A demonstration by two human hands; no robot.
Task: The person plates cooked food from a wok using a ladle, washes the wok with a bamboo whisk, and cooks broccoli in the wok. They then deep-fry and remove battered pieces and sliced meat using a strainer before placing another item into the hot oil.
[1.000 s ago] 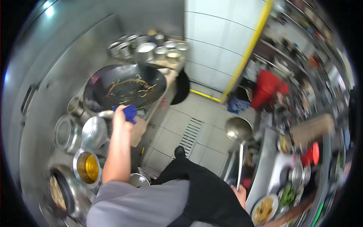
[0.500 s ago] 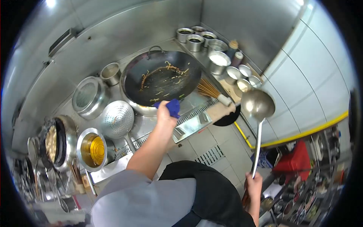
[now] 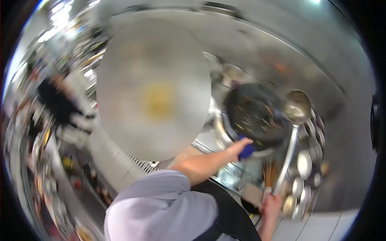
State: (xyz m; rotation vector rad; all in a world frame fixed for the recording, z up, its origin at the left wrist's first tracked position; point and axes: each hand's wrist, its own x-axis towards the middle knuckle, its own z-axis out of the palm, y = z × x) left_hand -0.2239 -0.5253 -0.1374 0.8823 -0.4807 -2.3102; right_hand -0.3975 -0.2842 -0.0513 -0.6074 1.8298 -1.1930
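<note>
My left hand is closed round a blue cloth at the near rim of a dark wok. Scraps of food, strips that look like noodles, cling inside the wok. On the right, my right hand grips the long handle of a metal ladle. Its bowl is up by the wok's right edge in this view; whether they touch I cannot tell. Below the wok, near the ladle's handle, is a bamboo wok brush.
Several metal seasoning containers line the right side. Behind the wok stands a small metal pot. A large blurred oval hides the left of the stove. Farther left, a person in dark clothes appears smeared.
My view has swung left, so the wok now appears farther right. The ladle's bowl has come from the far right to beside the wok. Both hands keep their holds.
</note>
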